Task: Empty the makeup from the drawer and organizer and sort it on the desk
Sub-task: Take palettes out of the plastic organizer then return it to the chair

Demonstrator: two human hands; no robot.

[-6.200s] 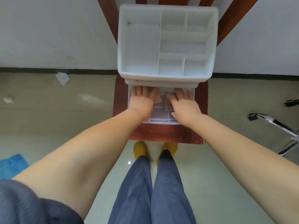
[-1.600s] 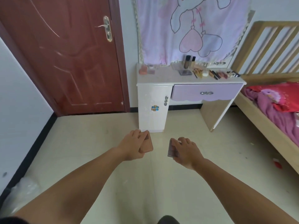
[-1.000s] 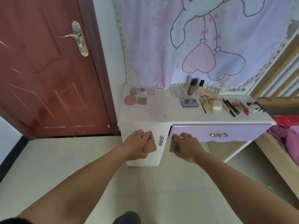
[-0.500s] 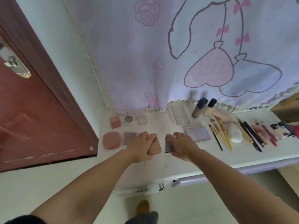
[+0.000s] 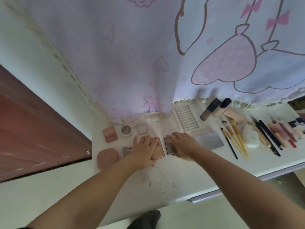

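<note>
Your left hand (image 5: 143, 150) and right hand (image 5: 183, 144) have just landed both compacts on the desk (image 5: 165, 182): fingers flat over pink compact (image 5: 157, 148) and dark compact (image 5: 169, 146), at 3 o'clock of the pink group.

A pale curtain (image 5: 148, 55) printed with pink hearts hangs at the far wall. A reddish-brown door (image 5: 33, 129) stands at the left.

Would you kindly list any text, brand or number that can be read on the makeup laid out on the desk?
"idid", roughly: on the lid of the round white pot, letters uncertain.
Pale lettering on the small brown palette beside the left hand: too blurred to read.
Nothing else legible.
</note>
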